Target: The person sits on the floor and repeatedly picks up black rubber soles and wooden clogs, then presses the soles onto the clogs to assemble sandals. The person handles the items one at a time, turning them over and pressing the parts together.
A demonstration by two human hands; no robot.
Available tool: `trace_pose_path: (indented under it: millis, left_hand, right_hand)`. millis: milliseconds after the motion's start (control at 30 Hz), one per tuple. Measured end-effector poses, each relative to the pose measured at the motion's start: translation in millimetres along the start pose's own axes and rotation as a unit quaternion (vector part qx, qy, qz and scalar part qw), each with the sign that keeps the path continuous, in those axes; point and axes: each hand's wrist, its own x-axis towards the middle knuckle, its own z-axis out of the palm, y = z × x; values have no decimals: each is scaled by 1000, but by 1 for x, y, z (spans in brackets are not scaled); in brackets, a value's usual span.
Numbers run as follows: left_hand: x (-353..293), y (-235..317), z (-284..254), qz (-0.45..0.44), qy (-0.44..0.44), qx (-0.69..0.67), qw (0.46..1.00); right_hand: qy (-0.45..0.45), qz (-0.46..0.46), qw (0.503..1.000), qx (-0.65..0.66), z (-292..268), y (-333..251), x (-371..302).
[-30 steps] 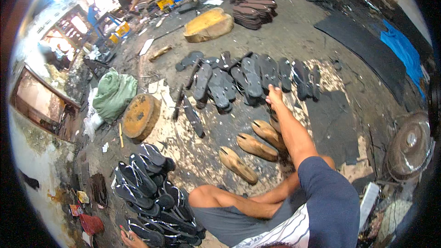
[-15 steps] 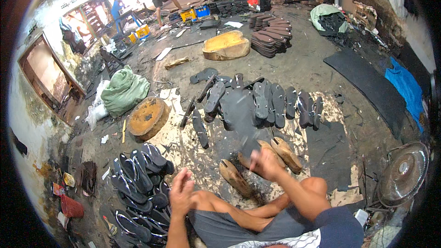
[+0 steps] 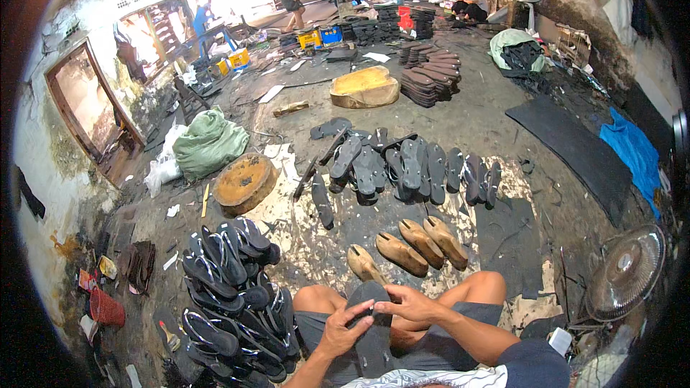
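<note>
Over my lap, a dark sandal sole point(image 3: 372, 348) is held lengthwise between both hands. My left hand point(image 3: 343, 330) is closed round its left edge, fingers lying across the top face. My right hand point(image 3: 411, 305) grips the far part from the right, fingertips close to the left hand's and to a small pale spot on the sole. Just beyond stand several wooden shoe lasts point(image 3: 401, 254) with slotted tops; the leftmost is partly behind the sole. Further off, dark sandal soles point(image 3: 412, 165) lie and lean in a loose row. What the undersides of my fingers touch is hidden.
Finished-looking black sandals with pale-trimmed straps point(image 3: 215, 266) are heaped at my left. A round wooden block point(image 3: 244, 183) and a green sack point(image 3: 210, 142) lie beyond them. At right stand a fan point(image 3: 625, 273) and a black sheet point(image 3: 568, 154). Two people are in the background.
My right hand has come back toward my lap from over the lasts, where a dark blurred thing was by it. My left hand, empty before, has moved right and closed on the sole.
</note>
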Motion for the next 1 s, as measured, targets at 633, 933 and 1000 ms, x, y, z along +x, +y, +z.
trace_pose_path:
  millis: [633,933,1000]
  left_hand:
    - [10,21,26,-45,-20,188,981]
    - [13,-4,-10,-175,20,-109,978]
    - [18,3,-18,-163,83,-216,959]
  right_hand:
    - [263,-32,963,-50,10,-18,12]
    - [352,-71,918,-170,-113,17,69]
    - [422,56,843,-328,-190,94,66]
